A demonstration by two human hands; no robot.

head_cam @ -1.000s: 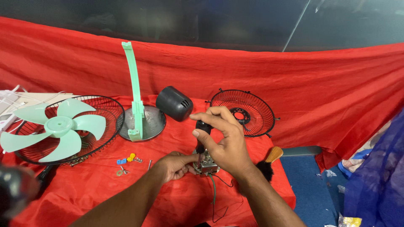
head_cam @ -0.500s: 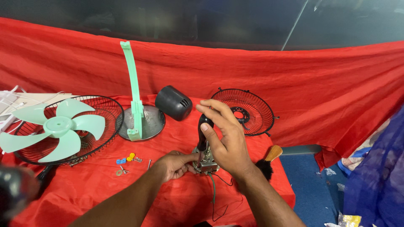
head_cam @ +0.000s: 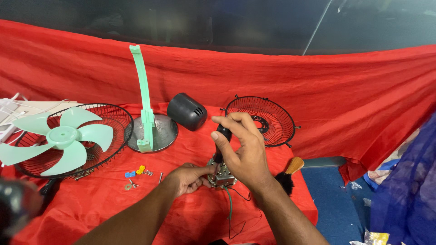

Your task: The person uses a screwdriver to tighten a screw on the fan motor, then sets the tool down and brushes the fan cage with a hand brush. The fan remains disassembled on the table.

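Two bare hands meet at one small spot near the front of the red cloth-covered table [head_cam: 113,199]. The right hand [head_cam: 243,154] is wrapped around the black handle of a screwdriver [head_cam: 221,138], thumb and fingers pressed together on the grip, so that the tool stands nearly upright with its tip down on the small metal fan motor [head_cam: 221,176]. That upright hold puts the hand's weight straight over the tip. The left hand [head_cam: 186,178] lies low on the cloth and pinches the motor from its left side, fingers closed against its frame, apparently to keep it from turning or sliding under the tool. The motor sits on the cloth between the two hands, and a thin dark wire [head_cam: 230,208] trails from it toward the table's front edge.

Just left of the left hand lies a scatter of small screws and blue and yellow plastic bits [head_cam: 136,173], kept together within easy reach. A wooden-handled brush with black bristles [head_cam: 289,174] rests just beyond the right wrist. Farther back stand a black plastic motor cover [head_cam: 187,111], a mint-green fan stand on a round metal base [head_cam: 147,122], and a black wire grille [head_cam: 260,120] leaning against the draped cloth. At far left, a mint-green fan blade [head_cam: 61,138] lies in a second black wire grille [head_cam: 116,129], well apart from the work.
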